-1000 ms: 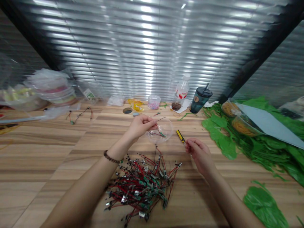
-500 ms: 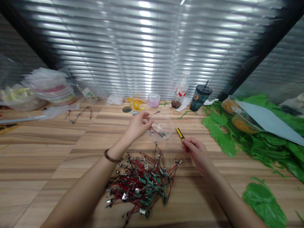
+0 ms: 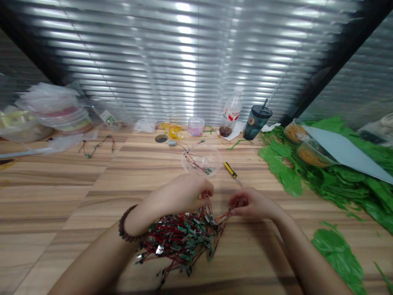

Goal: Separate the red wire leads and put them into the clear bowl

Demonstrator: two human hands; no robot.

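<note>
Left hand [image 3: 182, 192]: we find it above the wire pile [image 3: 181, 237] on the table [image 3: 76, 196], fingers curled, partly closed; we cannot tell whether it grips anything.
Right hand [image 3: 258, 203]: fingers bent, thumb tip at the pile's right-hand edge; firm hold unconfirmed.
Clear dish [image 3: 214, 157]: beyond the pile, red-wired piece [image 3: 208, 170] inside.
Screwdriver [image 3: 231, 169]: beyond the right hand.

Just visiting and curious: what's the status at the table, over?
Left hand and right hand at edge of wired boards, grips unclear. Boards heaped on table. Screwdriver just beyond right hand, apparently not in the way.
</note>
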